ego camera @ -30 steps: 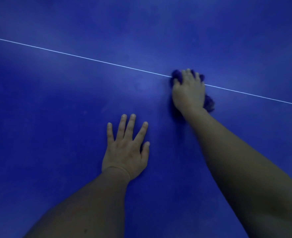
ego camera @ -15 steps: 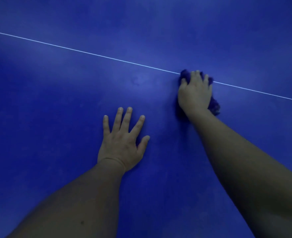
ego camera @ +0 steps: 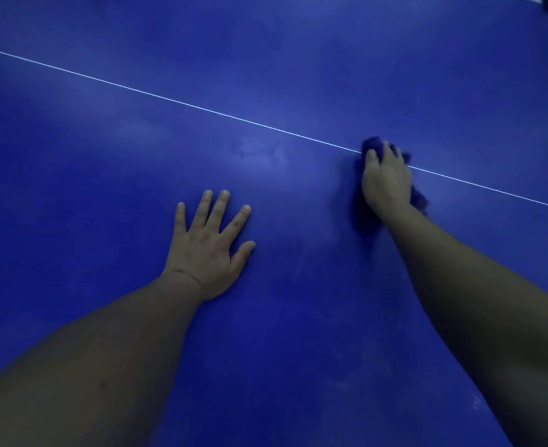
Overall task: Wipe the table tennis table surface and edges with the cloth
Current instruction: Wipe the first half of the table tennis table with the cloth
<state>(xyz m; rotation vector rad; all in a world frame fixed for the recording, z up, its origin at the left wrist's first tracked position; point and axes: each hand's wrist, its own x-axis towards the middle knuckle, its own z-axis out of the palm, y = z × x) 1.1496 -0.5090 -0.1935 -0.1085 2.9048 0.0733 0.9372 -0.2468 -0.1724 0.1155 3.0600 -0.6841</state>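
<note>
Both forearms reach in from the near edge of the picture over the blue table tennis table (ego camera: 298,350), and it's dim out here, everything washed in deep blue. Faint pale scuffs show on the surface close in, on the near side of the white line (ego camera: 201,108) and towards the right.

Left hand (ego camera: 210,250) first: it's planted flat on the table, palm down, fingers straight and fanned apart, thumb angled out to the right. Nothing under it, nothing in it. It sits on the near side of the white line, well apart from it.

Further out, the right hand (ego camera: 387,179) is right on the white line, covering a short stretch of it. It's pressed down on the cloth (ego camera: 419,196), a dark bluish-purple bundle bunched beneath the palm. The fingers curl over the far end of the cloth, and tufts of it poke out beyond the fingertips and behind the wrist on the right. So the cloth lies on the table straddling the white line, pinned under that hand.

Beyond the white line, the table runs on bare and blue; a lighter smudged patch glints just short of the line, between the two hands. At the far right corner something dark shows, too small to make out.
</note>
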